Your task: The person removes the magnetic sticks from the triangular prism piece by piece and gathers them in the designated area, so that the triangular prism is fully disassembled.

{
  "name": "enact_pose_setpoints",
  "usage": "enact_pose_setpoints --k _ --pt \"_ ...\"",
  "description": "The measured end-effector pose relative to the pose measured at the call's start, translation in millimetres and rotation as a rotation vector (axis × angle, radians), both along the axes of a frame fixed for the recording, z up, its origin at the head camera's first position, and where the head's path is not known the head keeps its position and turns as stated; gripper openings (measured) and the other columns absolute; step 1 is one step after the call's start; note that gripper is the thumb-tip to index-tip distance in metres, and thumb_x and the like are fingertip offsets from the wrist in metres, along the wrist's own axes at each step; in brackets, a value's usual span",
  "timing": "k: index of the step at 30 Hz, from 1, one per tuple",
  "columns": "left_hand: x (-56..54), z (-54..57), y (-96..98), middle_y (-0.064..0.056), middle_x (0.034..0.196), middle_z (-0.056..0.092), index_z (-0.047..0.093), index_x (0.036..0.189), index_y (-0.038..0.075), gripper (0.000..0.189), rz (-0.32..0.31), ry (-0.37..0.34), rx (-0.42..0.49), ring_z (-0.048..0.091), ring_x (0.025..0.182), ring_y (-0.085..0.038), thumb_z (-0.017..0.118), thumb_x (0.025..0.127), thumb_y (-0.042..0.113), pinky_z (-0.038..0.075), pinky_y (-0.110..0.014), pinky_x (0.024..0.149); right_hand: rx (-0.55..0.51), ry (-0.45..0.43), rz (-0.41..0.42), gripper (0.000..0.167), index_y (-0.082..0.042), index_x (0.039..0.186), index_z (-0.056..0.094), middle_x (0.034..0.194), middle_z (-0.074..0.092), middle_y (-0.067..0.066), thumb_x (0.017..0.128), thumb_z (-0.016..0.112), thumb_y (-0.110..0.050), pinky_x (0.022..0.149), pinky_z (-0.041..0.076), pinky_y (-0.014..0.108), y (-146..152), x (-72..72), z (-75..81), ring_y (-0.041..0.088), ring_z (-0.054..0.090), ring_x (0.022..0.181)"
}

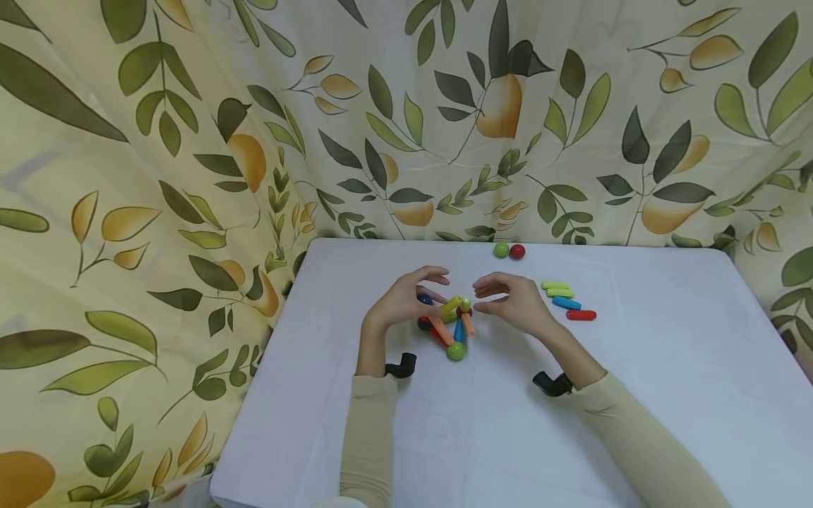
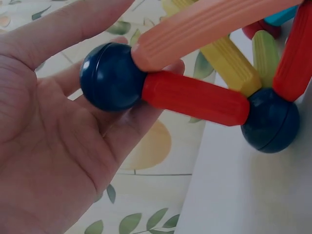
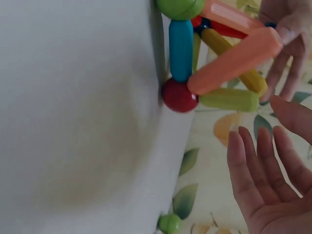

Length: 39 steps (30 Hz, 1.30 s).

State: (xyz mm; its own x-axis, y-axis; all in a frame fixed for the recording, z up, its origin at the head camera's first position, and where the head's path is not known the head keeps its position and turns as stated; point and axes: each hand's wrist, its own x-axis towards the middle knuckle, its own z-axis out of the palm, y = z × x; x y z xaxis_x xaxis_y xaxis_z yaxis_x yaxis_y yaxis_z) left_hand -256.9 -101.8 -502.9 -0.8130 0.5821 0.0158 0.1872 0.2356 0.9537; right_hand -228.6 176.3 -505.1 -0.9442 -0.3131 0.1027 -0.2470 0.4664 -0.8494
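A frame of coloured rods and balls stands on the table between the hands. My left hand point(image 1: 401, 300) is around its left side, fingers extended behind a raised dark blue ball point(image 2: 109, 78). From that ball run a red rod point(image 2: 195, 97) and an orange rod point(image 2: 195, 29). The red rod ends at a lower dark blue ball point(image 2: 270, 120). My right hand point(image 1: 516, 303), fingers loosely bent and holding nothing, is just right of the frame. Nearest it are a second orange rod point(image 3: 236, 61) and a yellow-green rod point(image 3: 229, 100), both leaving a red ball point(image 3: 179, 95). A green ball point(image 1: 455, 351) forms the front corner.
At the table's back edge sit a loose green ball point(image 1: 501, 250) and a red ball point(image 1: 517, 252). To the right lie two yellow-green rods, a blue rod point(image 1: 567, 303) and a red rod point(image 1: 581, 315). A leaf-patterned curtain point(image 1: 381, 106) hangs behind the white table point(image 1: 667, 395).
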Motion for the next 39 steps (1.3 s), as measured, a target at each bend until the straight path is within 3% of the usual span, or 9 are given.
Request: enact_pose_setpoints --k 4,14,27,35,39 --pt "1.0 0.3 2.4 0.000 0.134 0.064 0.055 0.147 0.023 0.069 0.000 0.001 0.002 0.073 0.111 -0.027 0.081 0.088 0.000 0.062 -0.035 0.086 0.003 0.020 0.025 0.038 -0.007 0.122 0.072 0.114 0.077 0.009 0.087 0.086 -0.011 0.092 0.059 0.053 -14 -4.2 -8.5 0.030 0.074 0.107" --pt "4.3 6.5 -5.1 0.000 0.135 0.064 0.055 0.148 0.023 0.073 0.029 -0.028 0.011 0.073 0.111 -0.022 0.081 0.086 -0.007 0.061 -0.036 0.088 0.051 -0.039 -0.010 0.037 -0.004 0.124 0.071 0.120 0.075 0.011 0.089 0.083 -0.009 0.091 0.060 0.050 -29 -10.5 -21.8 0.032 0.073 0.108" --pt "2.7 3.7 -5.7 -0.001 0.135 0.064 0.056 0.146 0.025 0.071 0.017 -0.063 0.031 0.072 0.115 -0.031 0.079 0.087 -0.008 0.062 -0.038 0.088 0.083 -0.052 -0.128 0.059 -0.005 0.142 0.062 0.111 0.078 0.012 0.088 0.085 -0.017 0.082 0.061 0.047 -28 -13.2 -26.4 0.027 0.076 0.093" --pt "2.8 3.8 -5.4 -0.001 0.134 0.064 0.057 0.146 0.024 0.070 0.017 -0.074 0.042 0.071 0.116 -0.034 0.078 0.087 -0.009 0.062 -0.038 0.088 0.079 -0.038 -0.163 0.053 -0.003 0.139 0.066 0.110 0.078 0.011 0.090 0.083 -0.016 0.076 0.062 0.037 -28 -13.7 -30.1 0.027 0.077 0.093" --pt "2.5 3.1 -5.4 -0.001 0.135 0.064 0.057 0.146 0.024 0.071 0.021 -0.080 0.046 0.072 0.115 -0.030 0.078 0.087 -0.009 0.062 -0.038 0.088 0.062 -0.019 -0.157 0.052 -0.002 0.139 0.065 0.108 0.079 0.010 0.091 0.082 -0.013 0.075 0.062 0.037 -28 -13.9 -28.3 0.027 0.077 0.094"
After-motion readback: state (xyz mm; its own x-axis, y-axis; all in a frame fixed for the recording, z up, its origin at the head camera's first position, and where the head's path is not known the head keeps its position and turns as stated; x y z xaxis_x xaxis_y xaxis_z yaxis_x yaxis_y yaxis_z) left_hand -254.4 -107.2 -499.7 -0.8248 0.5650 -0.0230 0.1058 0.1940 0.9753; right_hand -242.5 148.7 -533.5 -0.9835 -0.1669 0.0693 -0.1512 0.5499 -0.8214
